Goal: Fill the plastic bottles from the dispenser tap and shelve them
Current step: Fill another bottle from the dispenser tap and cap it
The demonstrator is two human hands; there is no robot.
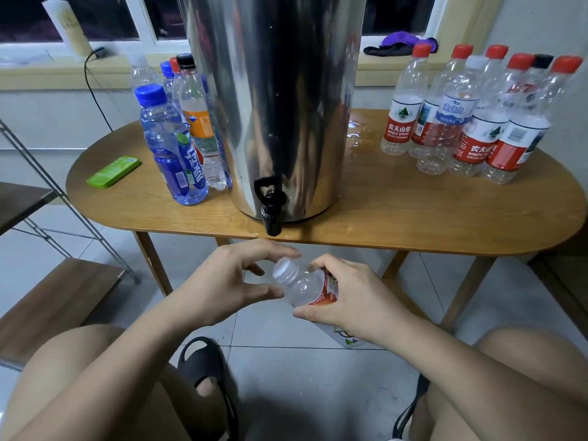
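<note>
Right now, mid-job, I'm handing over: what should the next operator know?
Right hand grips the capped bottle below the tap; left hand is at its cap, grip unclear.
Dispenser stands on the table between a left group and a right group of bottles; spilled water beside it.
Done: cannot tell how many are filled.
Left: uncap this one, fill it, recap, then shelve the bottles on the rack at left.

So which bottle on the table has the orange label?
The black-capped bottle left of the dispenser, behind the big blue bottle; no other label there is orange.
</note>
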